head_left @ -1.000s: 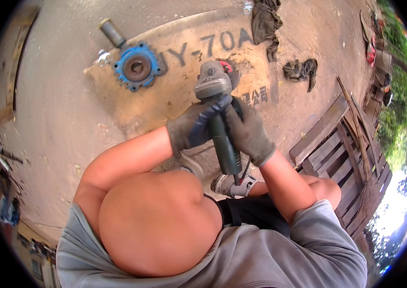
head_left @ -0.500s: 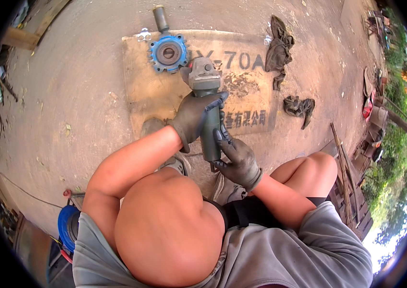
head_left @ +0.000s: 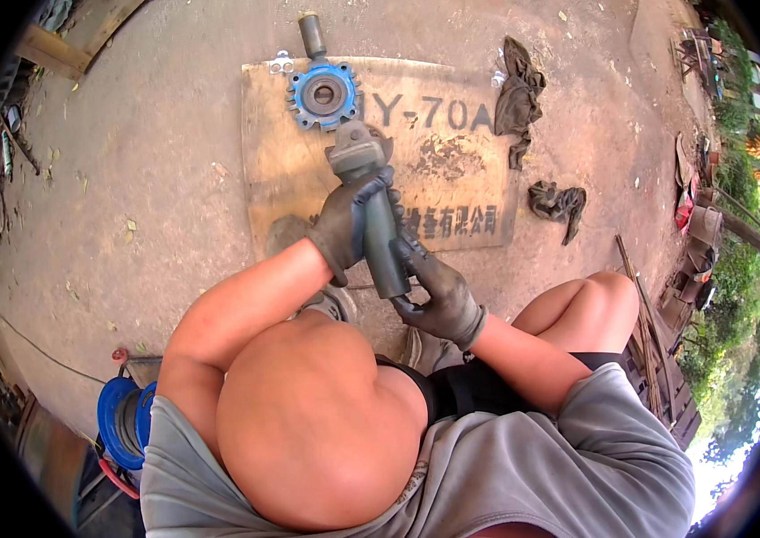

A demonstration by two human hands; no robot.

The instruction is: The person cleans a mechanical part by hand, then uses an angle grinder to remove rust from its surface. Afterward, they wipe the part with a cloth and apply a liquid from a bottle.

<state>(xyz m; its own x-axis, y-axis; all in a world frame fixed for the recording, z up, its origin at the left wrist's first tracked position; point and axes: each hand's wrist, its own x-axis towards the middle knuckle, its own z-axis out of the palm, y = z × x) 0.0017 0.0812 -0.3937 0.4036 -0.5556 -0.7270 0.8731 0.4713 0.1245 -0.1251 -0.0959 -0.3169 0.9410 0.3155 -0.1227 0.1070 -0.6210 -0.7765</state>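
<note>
An angle grinder (head_left: 382, 247) with a dark green body and a grey metal head lies across both my gloved hands, tilted with its head toward the upper left. My left hand (head_left: 341, 224) is wrapped round the body just behind the head. Around the rear end, the fingers of my right hand (head_left: 442, 300) are closed on the casing. Just beyond the grinder head, a blue round metal housing (head_left: 301, 106) with a notched rim and a dark central hub rests on a wooden board (head_left: 281, 161). Whether the head touches the housing is hard to tell.
A grey metal cylinder (head_left: 312, 38) stands behind the housing, beside a small shiny metal piece (head_left: 281, 63). Dark crumpled cloths (head_left: 518, 99) lie to the right. At lower left sits a blue cable reel (head_left: 117, 421); thin sticks (head_left: 644, 323) lean at right.
The grinder has tilted, its head swinging left and slightly nearer to me, and it has rolled about its length. Both hands have kept hold. The view has shifted slightly.
</note>
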